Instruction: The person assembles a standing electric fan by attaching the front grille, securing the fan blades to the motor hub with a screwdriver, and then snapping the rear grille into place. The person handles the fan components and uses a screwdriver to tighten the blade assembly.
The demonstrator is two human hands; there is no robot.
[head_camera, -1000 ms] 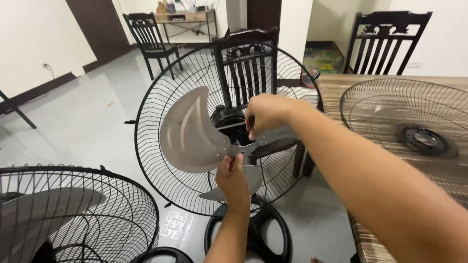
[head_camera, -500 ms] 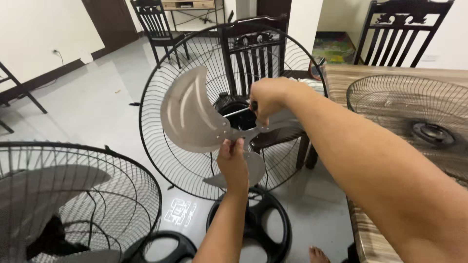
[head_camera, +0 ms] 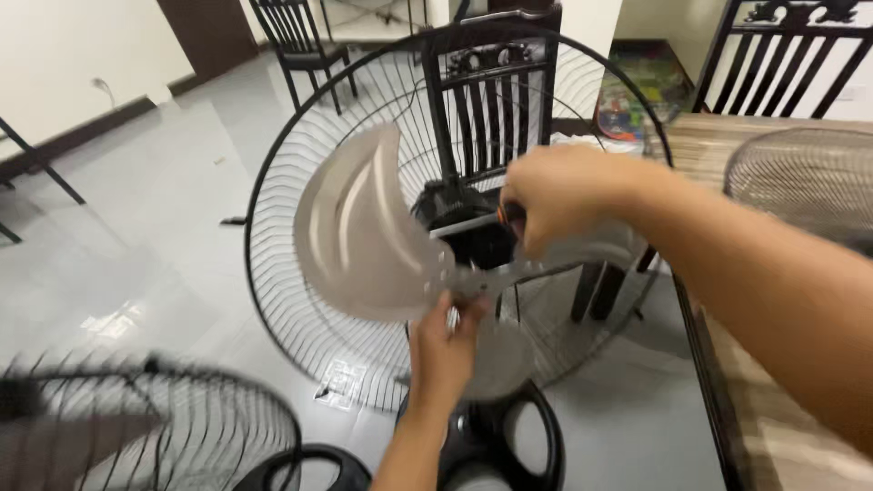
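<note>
A metal fan blade set [head_camera: 382, 245] is held up in the middle of the view, in front of a large round black wire guard [head_camera: 300, 218] whose dark motor housing [head_camera: 464, 223] sits at its centre. The blade set is gripped from below at its hub by the left hand [head_camera: 443, 350], the fingers being closed around the metal where the blades meet. One broad silvery blade is raised to the upper left, another is pointed down behind the left hand, and a third is largely hidden behind the right hand [head_camera: 559, 195]. The right hand is closed around the handle of a screwdriver [head_camera: 473, 223], of which a thin bright shaft is seen running left from the fist toward the hub area; its tip cannot be made out. Below, near the left forearm, a black fan base [head_camera: 509, 436] with open cut-outs is seen on the grey tiled floor. A second wire guard [head_camera: 155, 427], blurred, is seen at the near left. On the right, a wooden table [head_camera: 773, 418] is seen, bearing another wire guard [head_camera: 800, 182]. Dark wooden chairs [head_camera: 491, 100] are placed farther back.
</note>
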